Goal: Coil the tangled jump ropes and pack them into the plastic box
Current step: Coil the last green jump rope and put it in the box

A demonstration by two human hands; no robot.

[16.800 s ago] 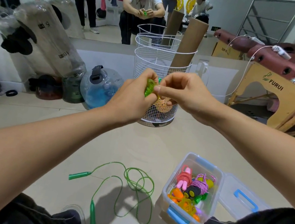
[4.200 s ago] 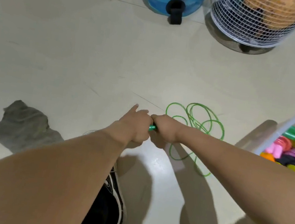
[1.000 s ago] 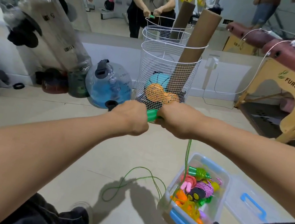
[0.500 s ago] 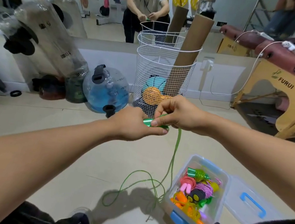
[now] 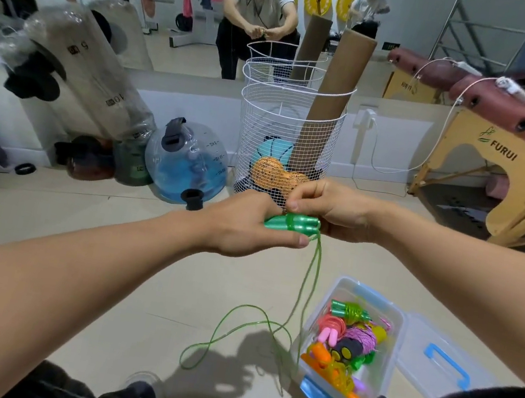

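Both hands clasp the green handles (image 5: 293, 226): left hand (image 5: 246, 227) underneath, right hand (image 5: 330, 208) pinching their right-pointing, level ends; cord (image 5: 305, 296) hangs.

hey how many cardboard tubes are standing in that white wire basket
1: the cardboard tube leans inside the wire basket by the wall. The second one behind is its mirror reflection.
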